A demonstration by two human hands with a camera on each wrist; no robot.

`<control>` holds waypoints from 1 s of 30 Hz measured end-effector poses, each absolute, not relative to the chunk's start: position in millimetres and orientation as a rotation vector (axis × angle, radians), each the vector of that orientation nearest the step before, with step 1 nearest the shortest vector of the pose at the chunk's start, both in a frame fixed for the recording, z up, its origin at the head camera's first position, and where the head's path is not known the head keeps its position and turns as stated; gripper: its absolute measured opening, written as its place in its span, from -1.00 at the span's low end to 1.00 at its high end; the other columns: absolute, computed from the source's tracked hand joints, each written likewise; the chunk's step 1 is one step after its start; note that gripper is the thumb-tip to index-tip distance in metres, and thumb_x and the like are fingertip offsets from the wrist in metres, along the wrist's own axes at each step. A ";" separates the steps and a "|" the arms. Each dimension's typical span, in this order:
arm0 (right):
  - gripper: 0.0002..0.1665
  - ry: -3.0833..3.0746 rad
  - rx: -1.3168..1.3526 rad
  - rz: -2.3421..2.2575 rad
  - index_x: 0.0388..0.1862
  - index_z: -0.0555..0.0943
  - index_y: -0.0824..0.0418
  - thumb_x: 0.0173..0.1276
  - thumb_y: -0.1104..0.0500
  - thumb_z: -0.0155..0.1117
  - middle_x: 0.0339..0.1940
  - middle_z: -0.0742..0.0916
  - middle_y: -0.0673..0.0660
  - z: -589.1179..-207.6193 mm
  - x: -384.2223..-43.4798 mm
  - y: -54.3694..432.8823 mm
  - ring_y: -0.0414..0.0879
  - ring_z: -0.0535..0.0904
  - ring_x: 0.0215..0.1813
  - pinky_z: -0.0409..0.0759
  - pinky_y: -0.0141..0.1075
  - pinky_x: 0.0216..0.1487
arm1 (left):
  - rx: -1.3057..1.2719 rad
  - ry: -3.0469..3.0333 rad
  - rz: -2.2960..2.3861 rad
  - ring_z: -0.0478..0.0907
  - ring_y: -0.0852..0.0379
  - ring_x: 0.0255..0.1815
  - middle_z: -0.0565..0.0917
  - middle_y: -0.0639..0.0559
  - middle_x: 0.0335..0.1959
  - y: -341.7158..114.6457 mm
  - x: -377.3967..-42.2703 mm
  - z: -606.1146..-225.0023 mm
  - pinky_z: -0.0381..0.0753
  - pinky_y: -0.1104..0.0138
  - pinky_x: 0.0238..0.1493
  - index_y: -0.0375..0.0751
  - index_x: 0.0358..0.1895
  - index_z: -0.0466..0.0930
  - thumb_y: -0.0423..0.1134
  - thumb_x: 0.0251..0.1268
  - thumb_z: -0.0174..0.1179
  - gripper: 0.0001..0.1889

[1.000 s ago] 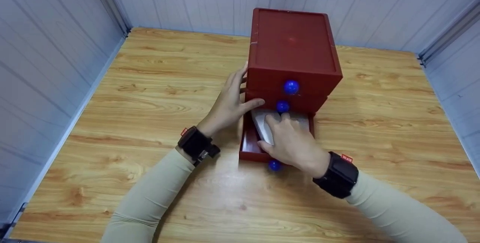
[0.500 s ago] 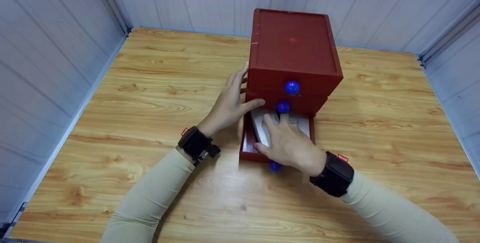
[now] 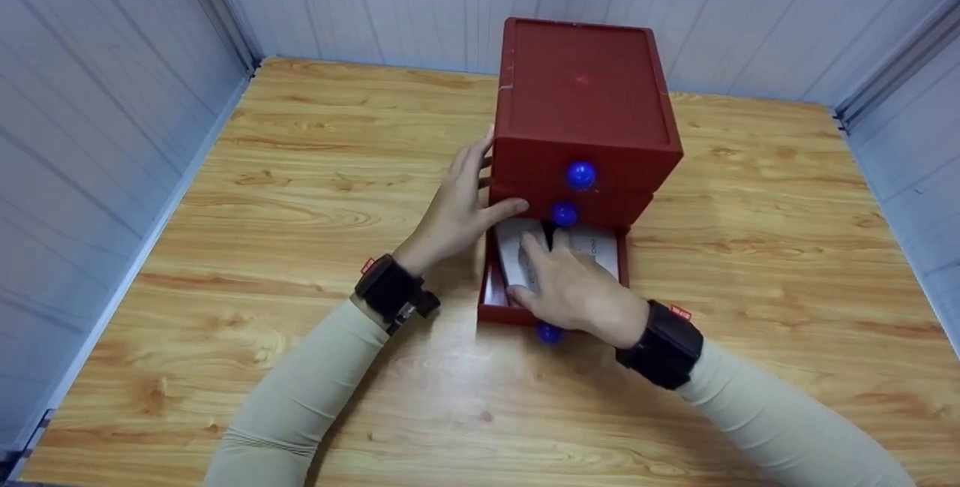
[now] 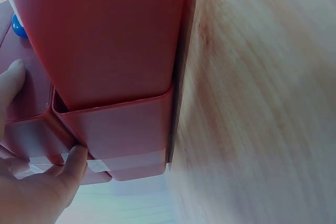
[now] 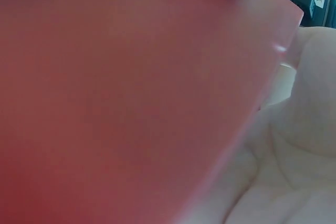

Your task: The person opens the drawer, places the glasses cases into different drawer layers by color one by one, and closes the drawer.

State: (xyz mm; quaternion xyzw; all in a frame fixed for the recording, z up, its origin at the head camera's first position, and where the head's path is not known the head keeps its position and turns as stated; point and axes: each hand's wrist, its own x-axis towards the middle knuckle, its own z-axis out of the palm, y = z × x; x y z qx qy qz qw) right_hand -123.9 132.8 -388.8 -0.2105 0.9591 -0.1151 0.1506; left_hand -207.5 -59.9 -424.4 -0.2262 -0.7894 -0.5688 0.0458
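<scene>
A red drawer cabinet (image 3: 585,97) with round blue knobs stands on the table, its bottom drawer (image 3: 499,314) pulled out. My left hand (image 3: 454,209) rests against the cabinet's left side, thumb on the front of the drawer above; the left wrist view shows its fingers along the cabinet's side. Inside the open drawer, my right hand (image 3: 581,288) holds a white box (image 3: 510,243) with print on top, thumb at its left edge and fingers over it. Right of a dark gap lies another white printed surface (image 3: 606,247), partly covered. The right fingertips are hidden in the right wrist view.
Wood-grain table (image 3: 337,172) surrounds the cabinet. White panel walls (image 3: 375,7) enclose the back and sides. A blue knob (image 3: 549,333) sticks out from the open drawer's front. The two drawers above it are closed.
The white box under my right hand has gone from tilted to flatter and shifted left, its print now showing. My right hand moved slightly left; the left hand stays put.
</scene>
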 end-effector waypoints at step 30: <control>-0.30 2.657 -0.588 -0.467 0.61 0.35 0.18 0.63 -0.05 0.24 0.32 0.51 0.44 -387.1 -120.4 130.6 0.25 0.66 0.11 0.71 0.09 0.11 | -0.694 -2.414 -1.709 0.35 0.01 0.55 0.23 -0.15 0.59 -59.4 -207.7 -425.3 0.54 0.28 0.42 -0.12 0.76 -0.08 -0.16 0.35 0.48 0.08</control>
